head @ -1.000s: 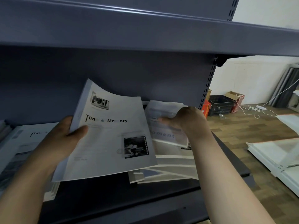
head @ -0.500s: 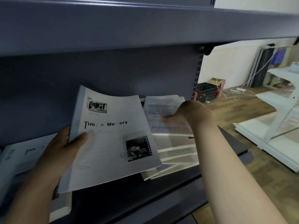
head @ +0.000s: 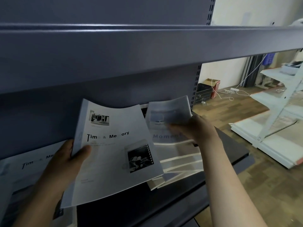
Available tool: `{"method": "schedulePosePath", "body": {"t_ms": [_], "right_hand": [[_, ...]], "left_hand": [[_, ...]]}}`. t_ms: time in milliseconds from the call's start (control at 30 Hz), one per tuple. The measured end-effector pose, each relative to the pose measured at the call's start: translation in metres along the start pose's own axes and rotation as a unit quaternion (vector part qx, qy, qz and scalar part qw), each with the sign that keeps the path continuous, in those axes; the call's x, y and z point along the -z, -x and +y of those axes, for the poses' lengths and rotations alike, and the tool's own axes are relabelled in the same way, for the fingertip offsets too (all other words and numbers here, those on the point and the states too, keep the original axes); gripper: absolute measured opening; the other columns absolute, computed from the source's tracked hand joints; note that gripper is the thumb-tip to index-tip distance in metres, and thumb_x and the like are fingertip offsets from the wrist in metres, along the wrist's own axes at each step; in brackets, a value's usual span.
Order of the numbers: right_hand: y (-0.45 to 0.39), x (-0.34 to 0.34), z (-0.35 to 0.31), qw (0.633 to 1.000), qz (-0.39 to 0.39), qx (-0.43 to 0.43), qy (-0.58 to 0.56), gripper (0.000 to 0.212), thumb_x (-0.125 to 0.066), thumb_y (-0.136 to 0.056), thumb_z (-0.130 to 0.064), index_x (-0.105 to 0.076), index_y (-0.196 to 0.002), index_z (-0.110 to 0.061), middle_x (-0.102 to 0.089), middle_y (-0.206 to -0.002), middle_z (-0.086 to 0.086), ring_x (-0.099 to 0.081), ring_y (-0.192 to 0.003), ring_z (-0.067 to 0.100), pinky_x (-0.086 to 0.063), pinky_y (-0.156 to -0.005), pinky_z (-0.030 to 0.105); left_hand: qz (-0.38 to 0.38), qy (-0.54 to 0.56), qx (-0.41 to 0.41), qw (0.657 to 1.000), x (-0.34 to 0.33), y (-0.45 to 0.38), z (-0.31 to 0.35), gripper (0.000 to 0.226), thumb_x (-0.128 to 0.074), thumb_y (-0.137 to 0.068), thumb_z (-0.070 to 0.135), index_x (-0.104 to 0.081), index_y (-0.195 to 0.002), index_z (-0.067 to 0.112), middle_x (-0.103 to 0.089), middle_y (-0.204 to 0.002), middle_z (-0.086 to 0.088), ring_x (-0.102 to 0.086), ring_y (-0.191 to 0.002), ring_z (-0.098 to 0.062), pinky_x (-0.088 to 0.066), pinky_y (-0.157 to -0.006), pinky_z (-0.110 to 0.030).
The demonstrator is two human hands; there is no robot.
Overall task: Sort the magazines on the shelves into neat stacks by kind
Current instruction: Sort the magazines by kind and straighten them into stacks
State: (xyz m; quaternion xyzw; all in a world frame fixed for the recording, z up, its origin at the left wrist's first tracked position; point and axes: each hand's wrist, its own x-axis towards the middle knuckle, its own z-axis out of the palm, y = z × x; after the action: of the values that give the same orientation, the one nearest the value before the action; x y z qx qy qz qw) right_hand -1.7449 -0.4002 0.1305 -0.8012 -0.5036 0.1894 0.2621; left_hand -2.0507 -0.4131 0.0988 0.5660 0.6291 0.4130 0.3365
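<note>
Nearest, the left hand (head: 65,163) pinches a "Time & Memory" magazine (head: 114,149) above the shelf (head: 164,199). Beyond, the right hand (head: 196,130) has now lifted the "Moment" magazine (head: 167,118) off its pile (head: 180,163), fingers clamped on it, ready for sorting.

A white "Time & Memory" magazine (head: 114,154) tilts up off the shelf (head: 131,208), its top edge curling. At its 3 o'clock, a grey "Moment" magazine (head: 167,115) lifts off a fanned, untidy stack (head: 178,163). At 8 o'clock another "Time & Memory" copy (head: 31,167) lies flat.
</note>
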Motion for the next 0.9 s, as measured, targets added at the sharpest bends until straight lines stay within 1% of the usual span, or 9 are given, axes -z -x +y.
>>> {"method": "schedulePosePath", "body": {"t_ms": [67, 200, 267, 367, 467, 533, 667, 767, 900], "right_hand": [[0.001, -0.002, 0.001, 0.999, 0.023, 0.025, -0.01, 0.055, -0.055, -0.08, -0.059, -0.062, -0.109, -0.012, -0.066, -0.102, 0.009, -0.06, -0.089, 0.028, -0.045, -0.067, 0.033], [0.008, 0.005, -0.014, 0.996, 0.047, 0.057, -0.057, 0.033, -0.043, -0.093, -0.038, -0.059, -0.1, -0.011, -0.066, -0.095, 0.011, -0.061, -0.088, 0.032, -0.053, -0.078, 0.045], [0.016, 0.01, -0.029, 0.991, 0.063, 0.087, -0.076, 0.026, -0.043, -0.092, -0.03, -0.058, -0.1, -0.011, -0.066, -0.095, 0.011, -0.06, -0.089, 0.033, -0.052, -0.079, 0.045], [0.032, 0.011, -0.052, 0.981, 0.089, 0.156, -0.075, 0.019, -0.043, -0.094, -0.024, -0.056, -0.096, -0.01, -0.065, -0.093, 0.012, -0.06, -0.088, 0.034, -0.052, -0.076, 0.044], [0.05, 0.003, -0.074, 0.972, 0.079, 0.211, -0.073, 0.017, -0.043, -0.093, -0.026, -0.056, -0.095, -0.015, -0.064, -0.087, 0.009, -0.059, -0.083, 0.033, -0.049, -0.069, 0.039], [0.06, -0.008, -0.086, 0.968, 0.072, 0.238, -0.042, 0.014, -0.043, -0.094, -0.027, -0.053, -0.09, -0.017, -0.057, -0.078, 0.004, -0.052, -0.075, 0.03, -0.037, -0.057, 0.03], [0.075, -0.039, -0.103, 0.962, 0.04, 0.268, -0.009, 0.016, -0.043, -0.094, -0.024, -0.046, -0.079, -0.02, -0.048, -0.068, -0.001, -0.049, -0.068, 0.025, -0.027, -0.05, 0.025], [0.083, -0.063, -0.112, 0.966, 0.011, 0.258, -0.004, 0.01, -0.043, -0.094, -0.028, -0.051, -0.089, -0.023, -0.051, -0.08, 0.001, -0.055, -0.083, 0.028, -0.036, -0.063, 0.029], [0.094, -0.085, -0.123, 0.968, -0.013, 0.251, 0.027, 0.015, -0.042, -0.095, -0.03, -0.041, -0.08, -0.026, -0.043, -0.072, -0.004, -0.051, -0.079, 0.026, -0.034, -0.065, 0.03]], "left_hand": [[0.011, 0.001, -0.006, 1.0, 0.0, 0.002, 0.0, 0.027, -0.054, -0.092, 0.027, -0.053, -0.119, 0.027, -0.06, -0.108, 0.001, -0.055, -0.103, -0.024, -0.041, -0.093, -0.041], [0.039, 0.032, -0.001, 0.999, 0.005, 0.008, 0.0, 0.029, -0.056, -0.091, 0.03, -0.056, -0.119, 0.031, -0.062, -0.106, 0.008, -0.057, -0.102, -0.019, -0.042, -0.092, -0.039], [0.047, 0.065, 0.011, 0.997, 0.011, 0.011, -0.001, 0.021, -0.057, -0.089, 0.033, -0.059, -0.11, 0.037, -0.064, -0.101, 0.014, -0.059, -0.095, -0.012, -0.045, -0.085, -0.035], [0.072, 0.091, 0.014, 0.993, 0.026, 0.013, -0.004, 0.019, -0.058, -0.09, 0.028, -0.062, -0.108, 0.031, -0.066, -0.094, 0.016, -0.06, -0.086, -0.004, -0.044, -0.07, -0.022], [0.098, 0.087, 0.022, 0.991, 0.046, 0.018, -0.011, 0.013, -0.057, -0.09, 0.022, -0.063, -0.095, 0.032, -0.067, -0.081, 0.018, -0.058, -0.079, -0.001, -0.042, -0.066, -0.019], [0.108, 0.078, 0.039, 0.99, 0.065, 0.024, -0.02, 0.012, -0.058, -0.09, 0.024, -0.064, -0.097, 0.032, -0.067, -0.089, 0.014, -0.059, -0.084, -0.004, -0.044, -0.069, -0.021], [0.108, 0.061, 0.072, 0.99, 0.105, 0.037, -0.041, 0.036, -0.064, -0.085, 0.037, -0.061, -0.121, 0.033, -0.066, -0.116, 0.008, -0.058, -0.11, -0.017, -0.04, -0.102, -0.041], [0.123, 0.062, 0.079, 0.987, 0.127, 0.042, -0.052, 0.03, -0.061, -0.088, 0.024, -0.064, -0.118, 0.024, -0.069, -0.112, 0.0, -0.061, -0.109, -0.021, -0.041, -0.101, -0.041], [0.127, 0.036, 0.117, 0.984, 0.149, 0.048, -0.067, 0.024, -0.061, -0.087, 0.026, -0.066, -0.111, 0.022, -0.071, -0.104, -0.003, -0.064, -0.101, -0.026, -0.045, -0.098, -0.048]]}}
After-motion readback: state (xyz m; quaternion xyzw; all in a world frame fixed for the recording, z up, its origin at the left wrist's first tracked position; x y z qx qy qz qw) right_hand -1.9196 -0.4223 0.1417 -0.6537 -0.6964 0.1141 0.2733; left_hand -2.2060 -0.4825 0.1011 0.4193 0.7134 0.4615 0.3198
